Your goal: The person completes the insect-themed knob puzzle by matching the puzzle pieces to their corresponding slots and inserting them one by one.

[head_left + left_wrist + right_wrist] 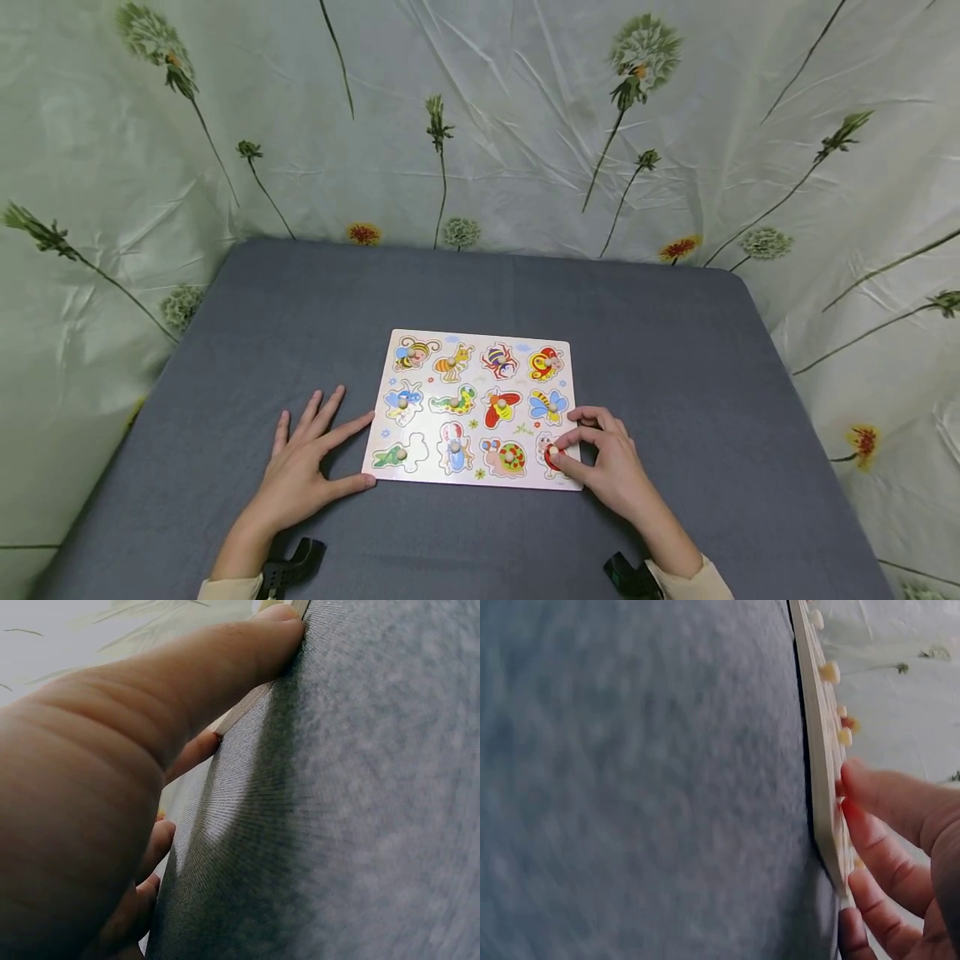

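A wooden knob puzzle board printed with insects lies flat on the grey cloth. My right hand is at its lower right corner, thumb and index finger pinching the knob of the ladybug piece; the fingers partly hide that piece. In the right wrist view the thumb and index finger meet just above the board's face. On the other side, my left hand lies with fingers spread, thumb and index fingertips at the board's left edge. The left wrist view has the thumb against that edge.
Other knobbed pieces sit in rows on the board, among them a spider, a caterpillar and a snail. Beside the green piece at lower left is a pale outlined shape. A flower-patterned curtain hangs behind the table.
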The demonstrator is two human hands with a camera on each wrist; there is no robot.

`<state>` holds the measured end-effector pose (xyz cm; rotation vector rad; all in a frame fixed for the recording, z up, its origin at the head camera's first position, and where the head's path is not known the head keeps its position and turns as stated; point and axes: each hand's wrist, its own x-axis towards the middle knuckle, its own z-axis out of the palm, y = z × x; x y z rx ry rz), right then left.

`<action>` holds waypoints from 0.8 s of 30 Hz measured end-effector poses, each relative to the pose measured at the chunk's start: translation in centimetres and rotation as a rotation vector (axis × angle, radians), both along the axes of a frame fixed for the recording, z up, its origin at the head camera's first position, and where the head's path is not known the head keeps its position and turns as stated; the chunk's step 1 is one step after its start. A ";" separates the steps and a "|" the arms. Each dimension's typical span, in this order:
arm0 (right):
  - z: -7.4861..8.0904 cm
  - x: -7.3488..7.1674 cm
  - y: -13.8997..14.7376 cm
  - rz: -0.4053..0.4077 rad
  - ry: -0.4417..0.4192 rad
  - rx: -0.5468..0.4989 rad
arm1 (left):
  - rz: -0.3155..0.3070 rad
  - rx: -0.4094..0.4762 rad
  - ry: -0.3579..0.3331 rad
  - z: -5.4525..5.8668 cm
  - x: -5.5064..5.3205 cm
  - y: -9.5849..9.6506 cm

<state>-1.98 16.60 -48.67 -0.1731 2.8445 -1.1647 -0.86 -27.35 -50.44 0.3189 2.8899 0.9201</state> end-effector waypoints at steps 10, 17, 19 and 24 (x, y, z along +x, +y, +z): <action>-0.2 -1.2 1.8 0.091 -0.081 -0.044 | -0.003 0.001 -0.010 0.1 -0.1 0.0; -0.1 -1.5 2.6 0.127 -0.127 -0.064 | -0.003 -0.007 -0.010 0.2 -0.1 -0.1; 0.0 -1.4 2.7 0.125 -0.132 -0.073 | -0.006 -0.008 -0.011 0.1 0.0 -0.1; 0.2 -1.4 2.9 0.128 -0.123 -0.103 | -0.007 -0.005 -0.010 0.2 0.0 0.1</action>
